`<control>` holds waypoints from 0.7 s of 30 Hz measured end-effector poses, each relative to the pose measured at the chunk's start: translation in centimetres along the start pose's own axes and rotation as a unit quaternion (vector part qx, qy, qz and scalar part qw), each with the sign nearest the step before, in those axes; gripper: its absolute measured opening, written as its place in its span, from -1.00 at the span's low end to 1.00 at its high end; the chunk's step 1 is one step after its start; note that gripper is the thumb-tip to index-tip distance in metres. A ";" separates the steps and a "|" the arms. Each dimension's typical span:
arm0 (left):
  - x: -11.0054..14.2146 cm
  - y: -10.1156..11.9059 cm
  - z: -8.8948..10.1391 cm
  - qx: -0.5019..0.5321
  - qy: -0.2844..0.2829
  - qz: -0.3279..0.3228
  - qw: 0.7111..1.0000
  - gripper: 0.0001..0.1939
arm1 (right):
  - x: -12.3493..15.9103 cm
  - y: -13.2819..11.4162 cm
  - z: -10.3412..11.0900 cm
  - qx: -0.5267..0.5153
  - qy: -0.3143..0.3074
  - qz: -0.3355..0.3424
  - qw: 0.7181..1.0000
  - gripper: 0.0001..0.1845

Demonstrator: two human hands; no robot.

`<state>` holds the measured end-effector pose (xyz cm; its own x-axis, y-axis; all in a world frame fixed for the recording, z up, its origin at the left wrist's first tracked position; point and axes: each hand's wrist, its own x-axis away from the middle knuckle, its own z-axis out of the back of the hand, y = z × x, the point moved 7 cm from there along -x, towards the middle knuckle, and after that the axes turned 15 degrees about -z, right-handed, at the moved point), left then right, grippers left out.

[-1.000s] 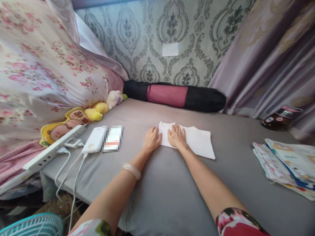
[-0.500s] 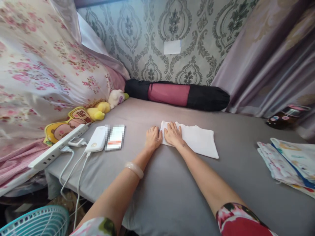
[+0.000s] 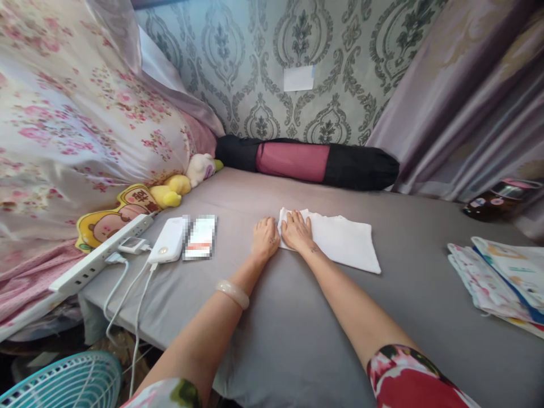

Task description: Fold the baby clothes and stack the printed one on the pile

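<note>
A folded white cloth [image 3: 344, 241] lies flat on the grey sheet of the bed [image 3: 297, 317]. My right hand [image 3: 296, 230] rests palm down on the cloth's left end, fingers stretched out. My left hand [image 3: 264, 238] lies flat on the sheet just left of the cloth, its fingertips at the cloth's edge. A pale bangle [image 3: 232, 293] sits on my left wrist. Neither hand grips anything.
A white power bank [image 3: 167, 247], a small box [image 3: 199, 237] and a power strip [image 3: 100, 253] with cables lie at the left. Plush toys [image 3: 170, 190] and a floral quilt [image 3: 76, 130] are behind them. A black-and-pink roll bag [image 3: 310, 161] lines the wall. Folded printed cloths [image 3: 497, 280] lie right; a fan [image 3: 59, 382] stands below.
My right hand has slid leftward along the white cloth toward its left end, closer to my left hand. The view shifted slightly.
</note>
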<state>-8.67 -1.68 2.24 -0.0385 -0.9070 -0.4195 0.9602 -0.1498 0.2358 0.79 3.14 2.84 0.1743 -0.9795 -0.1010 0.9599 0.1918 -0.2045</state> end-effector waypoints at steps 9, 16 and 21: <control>0.0 -0.3 0.7 0.021 0.051 0.022 0.998 -0.67 | -0.3 -2.1 -0.3 0.001 -0.042 0.048 0.998 -0.43; 0.1 -0.1 0.9 0.028 0.044 0.022 0.998 -0.62 | -0.2 -2.4 -1.4 0.027 -0.045 0.061 0.997 -0.41; 0.1 0.6 1.4 0.032 0.040 -0.005 0.999 -0.61 | -0.4 -2.2 -1.1 -0.005 -0.060 0.061 0.996 -0.43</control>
<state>-8.50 -2.43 3.53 -0.0239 -0.8714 -0.4900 0.9400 -0.1865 0.2858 -1.60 3.16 2.27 0.3143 -0.9493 -0.0090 0.9282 0.3093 -0.2069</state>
